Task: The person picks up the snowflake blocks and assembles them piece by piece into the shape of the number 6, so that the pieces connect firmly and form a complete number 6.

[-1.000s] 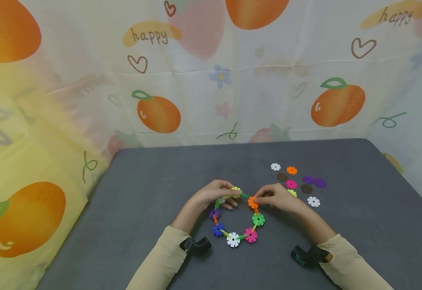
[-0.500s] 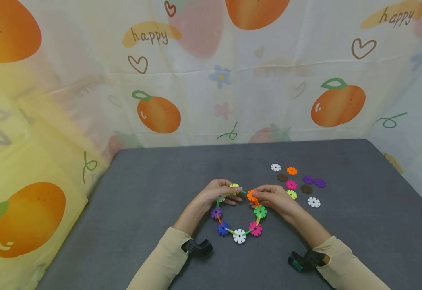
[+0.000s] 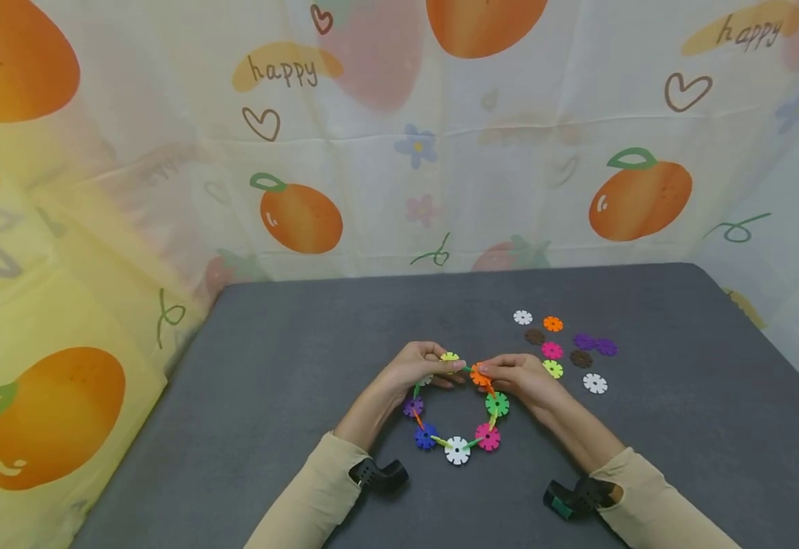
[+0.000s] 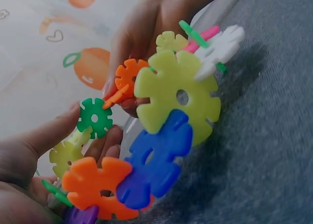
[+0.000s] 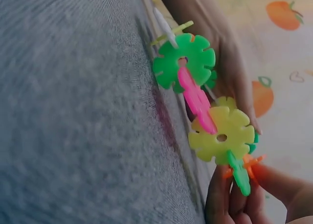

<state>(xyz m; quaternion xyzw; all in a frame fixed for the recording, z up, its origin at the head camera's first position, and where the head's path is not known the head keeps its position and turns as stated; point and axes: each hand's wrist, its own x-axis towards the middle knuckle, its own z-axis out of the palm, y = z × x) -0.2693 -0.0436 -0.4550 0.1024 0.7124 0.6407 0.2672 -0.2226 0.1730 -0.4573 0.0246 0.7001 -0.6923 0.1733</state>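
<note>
Notched plastic snowflake discs are slotted together into a ring, with a white disc (image 3: 457,451) at its near side and a blue disc (image 3: 425,436) to the left. At the far side, the left hand (image 3: 416,370) pinches a green disc (image 4: 95,118) between thumb and fingers, next to a yellow disc (image 3: 449,357). The right hand (image 3: 524,379) pinches an orange disc (image 3: 479,375) just to its right. An edge-on orange disc (image 4: 116,96) overlaps the green one in the left wrist view. The fingertips of both hands are close together.
Several loose discs lie on the grey table (image 3: 290,343) beyond the right hand, among them a white disc (image 3: 595,383), a pink disc (image 3: 552,351) and two overlapping purple discs (image 3: 595,344). A fruit-print cloth (image 3: 372,183) hangs behind the table.
The left hand has shifted slightly right and the right hand slightly left, so their fingertips are closer. The near part of the ring has swung a little to the right.
</note>
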